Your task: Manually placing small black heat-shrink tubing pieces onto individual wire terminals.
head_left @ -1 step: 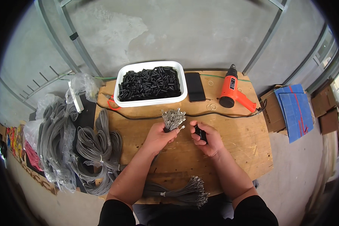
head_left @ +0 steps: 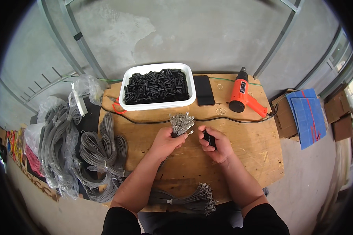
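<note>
My left hand (head_left: 166, 141) is closed round a bundle of grey cables (head_left: 181, 122), whose metal-tipped ends fan upward out of the fist. One tip sticks out toward the right, apart from the others. A short gap away, my right hand (head_left: 216, 145) is curled round several black tube pieces (head_left: 209, 138), its thumb and forefinger near that tip. The pieces look like those filling a white tub (head_left: 124, 103) behind the hands. A second bundle of grey cables (head_left: 184, 199), tied with a pale band, lies at the table's near edge between my forearms.
An orange heat gun (head_left: 239, 94) and a black phone (head_left: 204, 91) lie at the back of the wooden table (head_left: 247, 152). A black cord (head_left: 145, 123) crosses behind my hands. Red-handled pliers (head_left: 118, 106) sit by the tub. Coiled grey cables (head_left: 96, 150) crowd the left side.
</note>
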{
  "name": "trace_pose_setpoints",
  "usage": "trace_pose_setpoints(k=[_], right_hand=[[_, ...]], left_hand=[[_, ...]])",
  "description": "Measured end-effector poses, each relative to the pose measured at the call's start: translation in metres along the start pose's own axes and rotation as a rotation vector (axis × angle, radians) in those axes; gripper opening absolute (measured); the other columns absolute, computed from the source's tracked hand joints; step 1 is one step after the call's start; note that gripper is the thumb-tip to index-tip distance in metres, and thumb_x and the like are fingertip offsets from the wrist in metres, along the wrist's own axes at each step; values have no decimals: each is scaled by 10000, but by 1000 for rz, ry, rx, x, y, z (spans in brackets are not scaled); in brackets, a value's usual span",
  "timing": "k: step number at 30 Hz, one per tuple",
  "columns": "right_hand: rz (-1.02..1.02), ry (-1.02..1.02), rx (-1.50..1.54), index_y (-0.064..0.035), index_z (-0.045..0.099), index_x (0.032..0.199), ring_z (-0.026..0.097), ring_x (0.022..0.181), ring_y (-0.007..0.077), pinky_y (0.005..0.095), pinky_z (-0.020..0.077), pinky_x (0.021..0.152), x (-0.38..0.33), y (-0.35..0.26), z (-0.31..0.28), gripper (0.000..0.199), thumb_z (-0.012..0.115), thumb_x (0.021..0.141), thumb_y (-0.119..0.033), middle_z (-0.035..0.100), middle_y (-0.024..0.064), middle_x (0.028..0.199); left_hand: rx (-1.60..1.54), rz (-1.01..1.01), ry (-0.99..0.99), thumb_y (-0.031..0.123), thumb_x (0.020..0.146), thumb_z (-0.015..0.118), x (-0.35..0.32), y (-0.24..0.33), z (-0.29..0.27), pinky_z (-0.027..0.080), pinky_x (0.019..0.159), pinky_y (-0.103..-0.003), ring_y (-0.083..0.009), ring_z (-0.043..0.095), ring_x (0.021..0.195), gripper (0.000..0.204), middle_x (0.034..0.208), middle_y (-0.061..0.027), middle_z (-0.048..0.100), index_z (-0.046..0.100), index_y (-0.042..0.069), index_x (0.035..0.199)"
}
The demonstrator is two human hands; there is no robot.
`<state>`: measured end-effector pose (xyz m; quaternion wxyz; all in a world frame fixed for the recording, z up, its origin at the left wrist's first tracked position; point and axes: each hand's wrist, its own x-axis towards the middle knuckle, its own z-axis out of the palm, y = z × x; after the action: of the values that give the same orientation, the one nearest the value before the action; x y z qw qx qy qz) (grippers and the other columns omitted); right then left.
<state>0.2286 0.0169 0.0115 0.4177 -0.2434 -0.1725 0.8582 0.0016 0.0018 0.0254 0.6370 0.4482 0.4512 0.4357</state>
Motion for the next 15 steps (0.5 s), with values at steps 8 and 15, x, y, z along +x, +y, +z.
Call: trace_pose_setpoints(k=[8, 15], right_hand=[[56, -25, 162, -24, 604, 1115, 495, 699, 133, 202, 350, 454, -6, 0, 10, 200, 544, 976, -154, 598, 70, 910], [-144, 116, -377, -43, 617, 1163, 476, 589, 98, 190, 307, 437, -7, 5, 13, 206, 598, 961, -80, 600, 46, 832]], left_hand=[[-11, -38, -15, 100, 894, 692, -2, 1, 1, 417, 576, -238, -76, 519, 633, 76, 731, 11, 588, 656, 34, 905], [-14, -31, -50, 110, 891, 699, -2, 0, 1, 402, 574, -231, -68, 510, 635, 91, 724, 17, 581, 658, 30, 898]])
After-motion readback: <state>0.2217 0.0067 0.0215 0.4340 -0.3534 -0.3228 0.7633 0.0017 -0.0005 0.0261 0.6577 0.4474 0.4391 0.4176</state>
